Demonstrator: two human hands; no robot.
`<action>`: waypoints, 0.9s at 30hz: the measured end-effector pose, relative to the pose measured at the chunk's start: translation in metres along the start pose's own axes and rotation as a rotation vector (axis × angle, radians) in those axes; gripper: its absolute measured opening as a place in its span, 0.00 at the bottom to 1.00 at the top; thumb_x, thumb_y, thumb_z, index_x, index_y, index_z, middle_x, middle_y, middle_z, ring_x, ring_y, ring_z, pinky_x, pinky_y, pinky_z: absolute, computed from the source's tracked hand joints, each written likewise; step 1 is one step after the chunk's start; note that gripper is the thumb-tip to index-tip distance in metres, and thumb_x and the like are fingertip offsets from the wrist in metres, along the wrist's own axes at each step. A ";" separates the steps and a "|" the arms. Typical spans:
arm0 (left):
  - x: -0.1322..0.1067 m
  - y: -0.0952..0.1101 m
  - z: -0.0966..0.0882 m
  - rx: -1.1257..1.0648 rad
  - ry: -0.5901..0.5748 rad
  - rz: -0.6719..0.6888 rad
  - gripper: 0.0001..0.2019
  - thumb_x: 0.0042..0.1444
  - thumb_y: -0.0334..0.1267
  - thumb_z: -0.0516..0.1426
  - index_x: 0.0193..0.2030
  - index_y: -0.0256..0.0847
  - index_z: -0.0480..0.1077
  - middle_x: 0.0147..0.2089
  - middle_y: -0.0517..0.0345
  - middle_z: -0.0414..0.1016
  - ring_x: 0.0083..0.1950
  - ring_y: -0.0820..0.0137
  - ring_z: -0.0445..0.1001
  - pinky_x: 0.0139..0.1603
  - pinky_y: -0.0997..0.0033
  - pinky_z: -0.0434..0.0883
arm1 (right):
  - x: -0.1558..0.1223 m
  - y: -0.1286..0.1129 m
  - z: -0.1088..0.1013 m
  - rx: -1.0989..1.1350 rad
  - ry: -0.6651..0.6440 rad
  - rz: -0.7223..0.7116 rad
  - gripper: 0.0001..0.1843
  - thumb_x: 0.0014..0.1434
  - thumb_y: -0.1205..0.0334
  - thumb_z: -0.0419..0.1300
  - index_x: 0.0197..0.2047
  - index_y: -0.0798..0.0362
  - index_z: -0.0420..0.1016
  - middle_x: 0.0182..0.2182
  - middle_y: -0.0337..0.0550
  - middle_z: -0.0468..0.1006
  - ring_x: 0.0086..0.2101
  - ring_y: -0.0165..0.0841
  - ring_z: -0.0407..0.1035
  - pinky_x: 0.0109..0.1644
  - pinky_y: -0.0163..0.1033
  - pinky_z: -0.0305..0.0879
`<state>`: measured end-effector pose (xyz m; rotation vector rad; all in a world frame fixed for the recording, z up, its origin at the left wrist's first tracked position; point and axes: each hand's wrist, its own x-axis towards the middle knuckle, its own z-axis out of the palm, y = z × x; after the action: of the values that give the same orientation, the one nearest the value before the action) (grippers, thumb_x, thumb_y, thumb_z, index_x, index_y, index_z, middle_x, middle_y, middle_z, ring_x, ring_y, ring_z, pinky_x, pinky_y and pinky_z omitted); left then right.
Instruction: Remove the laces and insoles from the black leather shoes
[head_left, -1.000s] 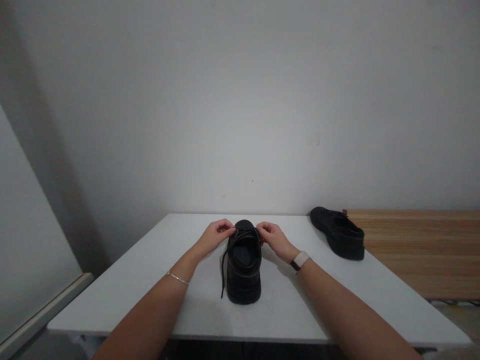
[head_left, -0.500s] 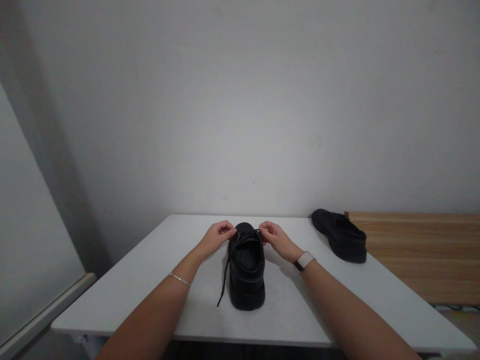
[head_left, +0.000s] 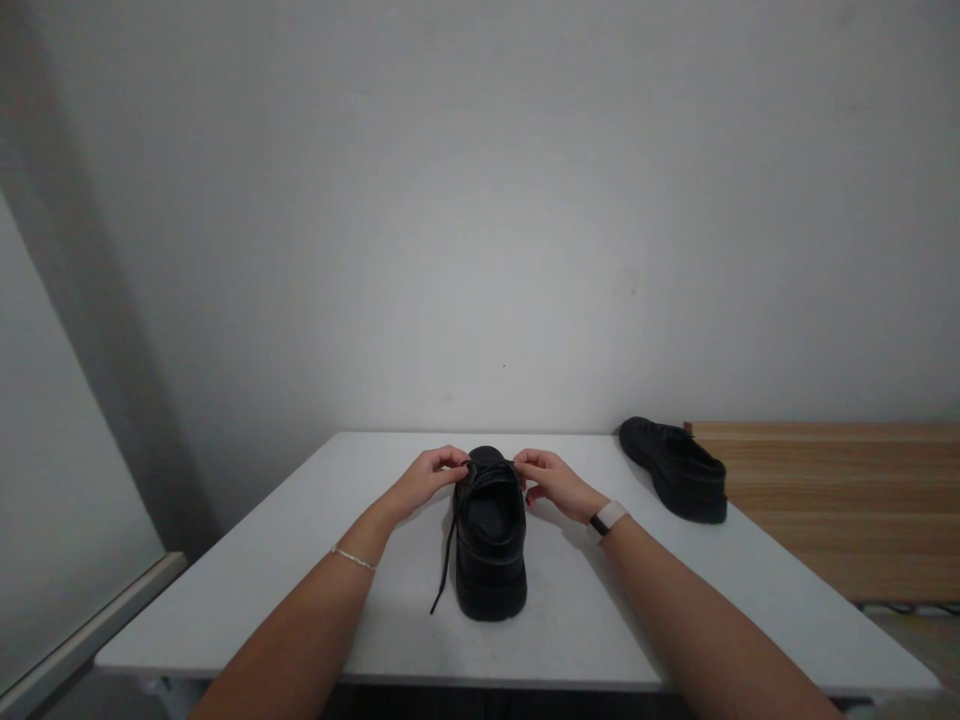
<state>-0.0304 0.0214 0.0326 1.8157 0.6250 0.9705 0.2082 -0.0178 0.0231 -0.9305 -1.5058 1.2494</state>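
Observation:
A black lace-up shoe [head_left: 491, 585] stands on the white table with its heel toward me and its toe toward the wall. At the left of its lacing, my left hand [head_left: 435, 475] is closed in a pinch on the black shoelace [head_left: 444, 565]. My right hand [head_left: 551, 482] pinches the lace on the other side between thumb and finger. One lace end hangs down the shoe's left side onto the table. Over the shoe's tongue the lace looks bunched, and its exact form is too dark to make out.
The matching black shoe [head_left: 679, 470] lies at the table's back right edge. Beyond that edge is a wood-grain panel [head_left: 825, 500]. A plain wall [head_left: 480, 220] rises behind the white table [head_left: 300, 580]. A pale board [head_left: 67, 450] stands at the left.
Both hands stay at the lacing, and the right hand's lower fingers have spread a little. The whole view has shifted slightly.

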 end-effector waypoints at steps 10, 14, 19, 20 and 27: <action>0.003 -0.001 0.009 -0.032 0.144 0.009 0.09 0.52 0.42 0.59 0.31 0.38 0.66 0.28 0.61 0.71 0.31 0.72 0.68 0.36 0.72 0.64 | 0.008 0.004 0.005 -0.011 0.184 -0.183 0.16 0.51 0.49 0.62 0.28 0.53 0.65 0.25 0.36 0.71 0.24 0.26 0.61 0.30 0.35 0.58; 0.003 -0.002 0.010 -0.105 0.107 0.003 0.10 0.53 0.42 0.59 0.32 0.38 0.65 0.30 0.59 0.72 0.33 0.72 0.69 0.38 0.70 0.65 | 0.007 0.004 0.004 -0.007 0.219 -0.185 0.16 0.52 0.49 0.61 0.28 0.53 0.65 0.21 0.32 0.66 0.23 0.26 0.59 0.29 0.35 0.55; 0.003 -0.001 0.011 -0.168 0.110 0.007 0.11 0.53 0.43 0.58 0.29 0.38 0.64 0.26 0.64 0.67 0.30 0.74 0.65 0.36 0.73 0.62 | 0.007 0.002 0.000 -0.005 0.256 -0.200 0.14 0.49 0.52 0.65 0.28 0.54 0.69 0.22 0.33 0.68 0.25 0.26 0.60 0.31 0.35 0.56; 0.003 -0.001 0.011 -0.180 0.105 0.004 0.11 0.53 0.43 0.58 0.29 0.38 0.64 0.25 0.64 0.65 0.29 0.75 0.64 0.34 0.73 0.61 | 0.008 0.002 0.000 0.003 0.256 -0.199 0.15 0.48 0.52 0.65 0.28 0.54 0.70 0.23 0.34 0.69 0.26 0.27 0.62 0.32 0.35 0.57; 0.001 0.001 0.011 -0.280 0.071 -0.030 0.14 0.54 0.45 0.57 0.27 0.39 0.60 0.22 0.69 0.53 0.23 0.78 0.53 0.25 0.76 0.53 | 0.008 0.003 0.005 0.098 0.192 -0.150 0.16 0.47 0.49 0.66 0.28 0.54 0.70 0.19 0.33 0.68 0.22 0.27 0.62 0.29 0.36 0.61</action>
<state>-0.0203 0.0163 0.0312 1.5272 0.5284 1.0502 0.2010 -0.0108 0.0218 -0.8322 -1.3262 1.0839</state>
